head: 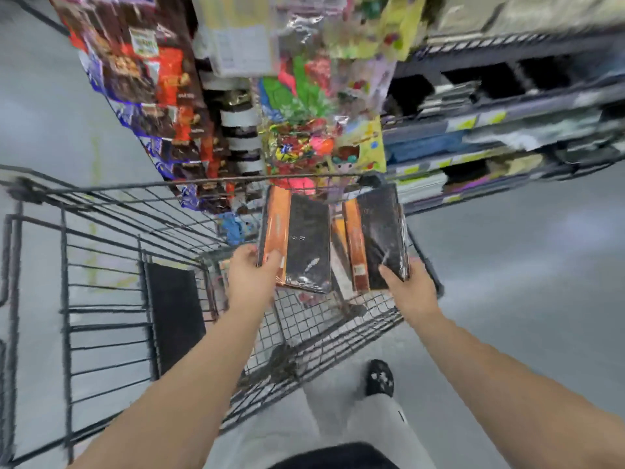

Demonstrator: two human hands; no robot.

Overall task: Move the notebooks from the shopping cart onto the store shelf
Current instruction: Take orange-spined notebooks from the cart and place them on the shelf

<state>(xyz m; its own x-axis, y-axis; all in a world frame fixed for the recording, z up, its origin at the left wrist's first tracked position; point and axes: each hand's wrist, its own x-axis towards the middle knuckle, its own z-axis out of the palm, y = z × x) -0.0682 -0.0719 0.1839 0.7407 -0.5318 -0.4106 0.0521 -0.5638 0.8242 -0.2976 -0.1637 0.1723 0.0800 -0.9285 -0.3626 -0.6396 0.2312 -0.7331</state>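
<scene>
At far left stands the wire cart [101, 252], its basket mostly bare, with a dark flap [176, 309] upright at its near end. Beyond its far rim hangs a rack of snack packs [148, 96] in brown, orange and blue, and next to it a column of bright toy bags [304, 130].

The left hand [252, 277] is raised over the cart's right part and pinches the near bottom corner of a notebook [297, 242]: thumb on the orange strip of the cover, fingers underneath. This notebook is black with an orange band along its left edge, wrapped in shiny plastic, and held above the basket, clear of the wire.

Between the two held notebooks, more orange-and-black notebooks [340, 258] show lower in the cart, blurred.

The right hand [411, 287] grips a second notebook [378, 238] of the same kind by its near right corner, thumb on top and fingers closed beneath. It hangs over the cart's right rim.

At right is the shelf [507, 110], dark tiers with yellow price tags, holding stacked stationery, well apart from both notebooks. A shoe [380, 377] stands on the grey floor [524, 265] below.
</scene>
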